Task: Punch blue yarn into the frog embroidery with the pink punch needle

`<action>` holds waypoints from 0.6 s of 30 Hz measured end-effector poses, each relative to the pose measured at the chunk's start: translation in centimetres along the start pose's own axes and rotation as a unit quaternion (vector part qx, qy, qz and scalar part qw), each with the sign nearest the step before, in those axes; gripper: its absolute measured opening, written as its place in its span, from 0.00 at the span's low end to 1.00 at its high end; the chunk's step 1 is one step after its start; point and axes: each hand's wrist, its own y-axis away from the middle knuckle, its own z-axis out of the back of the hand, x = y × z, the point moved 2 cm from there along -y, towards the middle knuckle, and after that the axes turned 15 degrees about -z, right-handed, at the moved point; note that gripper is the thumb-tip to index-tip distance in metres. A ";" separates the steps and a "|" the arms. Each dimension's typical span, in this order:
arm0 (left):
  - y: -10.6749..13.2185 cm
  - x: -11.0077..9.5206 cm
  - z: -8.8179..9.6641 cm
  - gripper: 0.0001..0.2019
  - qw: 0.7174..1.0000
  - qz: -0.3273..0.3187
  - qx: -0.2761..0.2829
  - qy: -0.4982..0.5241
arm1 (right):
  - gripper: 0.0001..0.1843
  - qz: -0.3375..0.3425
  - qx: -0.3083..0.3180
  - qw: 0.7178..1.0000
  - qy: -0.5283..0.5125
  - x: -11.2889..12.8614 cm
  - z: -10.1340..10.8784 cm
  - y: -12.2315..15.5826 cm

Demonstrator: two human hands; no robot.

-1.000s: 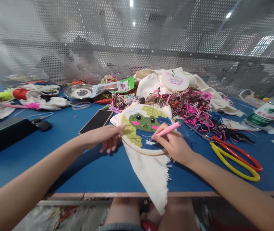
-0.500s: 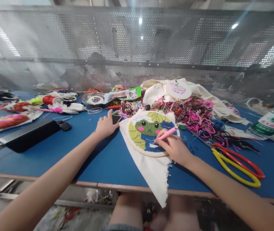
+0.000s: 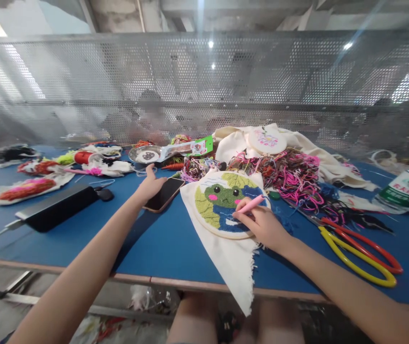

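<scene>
An embroidery hoop point(image 3: 226, 203) with a green frog face on cream cloth lies on the blue table point(image 3: 175, 248). My right hand point(image 3: 261, 224) rests on the hoop's right side and holds a pink punch needle point(image 3: 252, 203) with its tip on the blue stitching. My left hand point(image 3: 150, 184) is off the hoop and grips the left edge of a black phone point(image 3: 164, 193), which is tilted up off the table.
Large scissors with red and yellow handles point(image 3: 358, 248) lie to the right. A heap of coloured threads point(image 3: 290, 172) and cream cloth with another hoop point(image 3: 267, 139) sit behind. A black box point(image 3: 59, 208), a metal dish point(image 3: 147, 154) and a bottle point(image 3: 405, 188) are around. A perforated screen stands behind.
My left hand let go of the hoop, moved left to the phone and took hold of it. My right hand stayed on the hoop with the needle. The camera tilted up.
</scene>
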 end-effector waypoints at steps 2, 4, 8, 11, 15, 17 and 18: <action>-0.3 0.2 0.0 0.37 0.999 0.019 -0.010 0.031 | 0.10 -0.003 -0.001 1.000 -0.001 -0.1 -0.1 -0.1; -0.6 0.4 0.0 0.34 0.997 0.043 -0.019 0.055 | 0.10 -0.004 -0.002 1.000 -0.002 -0.3 -0.1 -0.1; -0.5 0.4 0.0 0.33 0.993 0.074 -0.024 0.085 | 0.10 0.001 -0.003 1.000 -0.001 -0.5 -0.2 -0.1; -0.1 0.0 0.0 0.34 0.992 0.083 -0.018 0.097 | 0.10 0.008 -0.005 1.000 0.000 -0.5 -0.2 -0.2; 0.1 -0.3 0.1 0.35 0.991 0.083 -0.002 0.102 | 0.11 0.017 -0.005 1.000 0.001 -0.5 -0.1 -0.1; 0.0 -0.2 0.2 0.36 0.991 0.083 0.008 0.100 | 0.11 0.020 -0.007 1.000 -0.001 -0.5 -0.1 -0.1; -0.1 0.0 0.4 0.37 0.992 0.084 0.014 0.097 | 0.11 0.021 -0.009 1.000 -0.003 -0.5 -0.1 -0.1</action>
